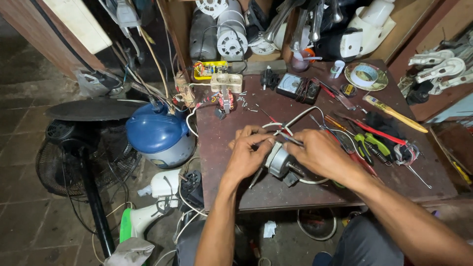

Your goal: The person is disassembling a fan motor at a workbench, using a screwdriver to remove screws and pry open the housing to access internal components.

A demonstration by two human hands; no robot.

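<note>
Head view: left hand [246, 156] and right hand [320, 153] close together, both clamped on the motor [280, 162] at table [236, 192] centre. Pliers [367, 145] and screwdrivers [374, 132] crowd 3 o'clock; meter [289, 84] and tape roll [365, 75] at 12 to 1 o'clock. Blue cooker [156, 134] stands off the 9 o'clock edge.

Left hand [245, 156]: gripping the small grey motor [279, 161] from its left side, fingers curled over the top.
Right hand [322, 155]: on the motor's right, apparently pinching a thin tool.
Table [276, 192]: dark red-brown, with white cable [295, 118], pliers [367, 145], multimeter [289, 84].
Floor, left: blue cooker [156, 133], black fan [81, 152].
</note>
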